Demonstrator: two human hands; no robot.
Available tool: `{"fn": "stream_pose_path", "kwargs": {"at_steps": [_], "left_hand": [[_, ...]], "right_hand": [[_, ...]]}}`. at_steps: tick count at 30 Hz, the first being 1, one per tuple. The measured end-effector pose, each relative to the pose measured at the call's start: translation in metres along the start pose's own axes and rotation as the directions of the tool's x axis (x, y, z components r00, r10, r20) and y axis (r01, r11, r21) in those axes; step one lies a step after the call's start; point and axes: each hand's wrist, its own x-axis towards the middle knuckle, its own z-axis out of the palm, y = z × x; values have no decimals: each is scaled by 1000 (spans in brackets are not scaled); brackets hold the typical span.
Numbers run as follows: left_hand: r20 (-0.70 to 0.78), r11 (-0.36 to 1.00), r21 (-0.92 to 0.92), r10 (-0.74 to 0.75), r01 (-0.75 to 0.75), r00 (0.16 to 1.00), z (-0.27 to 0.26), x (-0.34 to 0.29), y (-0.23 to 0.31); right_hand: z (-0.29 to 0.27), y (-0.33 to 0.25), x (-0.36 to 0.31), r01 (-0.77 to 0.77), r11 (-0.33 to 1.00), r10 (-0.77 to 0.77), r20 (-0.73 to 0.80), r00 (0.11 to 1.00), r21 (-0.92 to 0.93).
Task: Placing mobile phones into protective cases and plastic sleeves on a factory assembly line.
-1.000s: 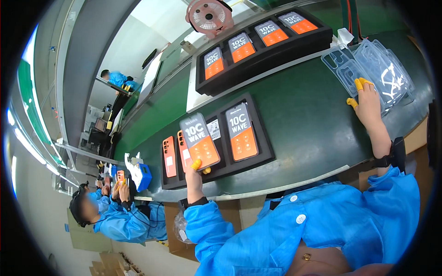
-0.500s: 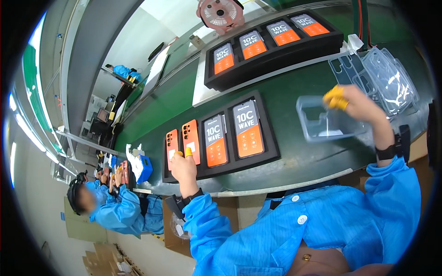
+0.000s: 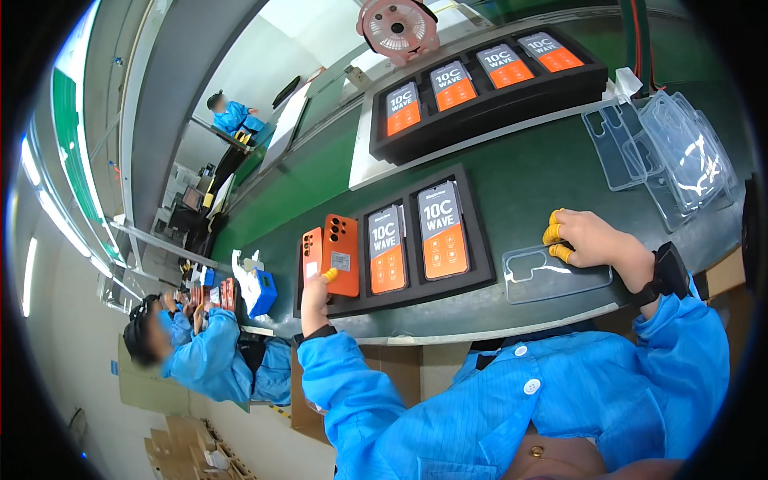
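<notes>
My left hand (image 3: 315, 309) pinches the lower left edge of an orange phone (image 3: 343, 239), back up with cameras and a pale label. The phone looks slightly raised from the black foam tray (image 3: 478, 254). In that tray, another orange phone (image 3: 311, 250) lies back up beside two phones with grey-and-orange screen films (image 3: 387, 260). A clear phone case (image 3: 552, 280) lies flat on the green table. Over its far edge hovers my right hand (image 3: 590, 238), fingers bent and apart, seemingly holding nothing. Yellow finger cots cover fingertips on both hands.
Behind stands a black foam tray (image 3: 488, 108) of several filmed phones. More clear cases (image 3: 688, 152) are piled at the far right. A blue box (image 3: 260, 293) sits left of the near tray. A pink fan (image 3: 398, 30) stands at the back; a co-worker (image 3: 210, 340) works at left.
My right hand has lowered the clear case onto the table and loosened from it. My left hand has shifted to the phone's lower edge, and that phone has risen slightly.
</notes>
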Motion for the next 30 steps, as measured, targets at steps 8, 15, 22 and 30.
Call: {"fn": "stream_pose_path", "kwargs": {"at_steps": [8,15,22,30], "left_hand": [[211,704,-695,393,-145,895,113,-80,36],[487,415,248,728,-875,483,209,-110,58],[628,185,316,695,-931,351,210,-118,37],[725,292,285,557,-913,405,212,-121,40]], "right_hand": [[-3,-26,25,-5,731,204,-211,956,683],[-1,-48,49,73,401,516,-291,806,913],[-40,-41,-15,386,918,-391,-359,847,-89],[-18,-55,-28,99,959,-110,-27,994,-266]]}}
